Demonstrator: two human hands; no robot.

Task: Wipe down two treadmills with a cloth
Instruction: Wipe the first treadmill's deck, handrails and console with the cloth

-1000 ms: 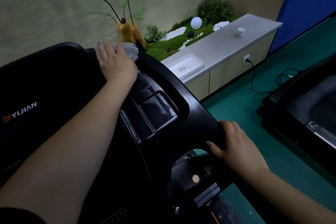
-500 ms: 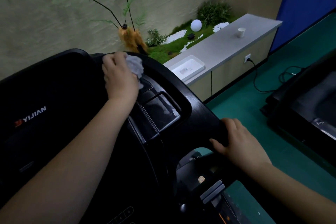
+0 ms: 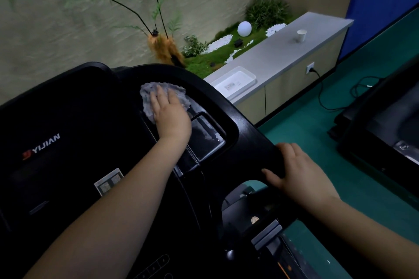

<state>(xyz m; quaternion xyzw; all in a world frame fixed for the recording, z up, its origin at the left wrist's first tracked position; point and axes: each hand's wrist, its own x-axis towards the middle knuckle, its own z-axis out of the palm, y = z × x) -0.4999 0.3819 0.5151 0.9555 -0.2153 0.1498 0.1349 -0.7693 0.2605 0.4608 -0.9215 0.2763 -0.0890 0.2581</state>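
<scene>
Cloth (image 3: 163, 95), a crumpled grey rag, lies flat on the upper right part of the near treadmill's (image 3: 68, 120) black console, pressed down under the left hand (image 3: 170, 113), whose fingers lie fairly straight over it rather than curled round it. Just to the right of that hand sits a recessed holder pocket (image 3: 205, 137) with pale smears on its glossy bottom. The right hand (image 3: 299, 173) wraps its fingers over the console's right edge, thumb underneath, bracing the body. Judging by this, the first machine's console is being wiped, with the second treadmill (image 3: 385, 124) off to the right across the green floor not yet touched. Next, the rag likely needs to sweep down into the smeared pocket, which calls for bunching it into the corners. Beyond, a grey surface (image 3: 283, 52) carries a white tray (image 3: 235, 81) and a paper cup (image 3: 301, 35).
</scene>
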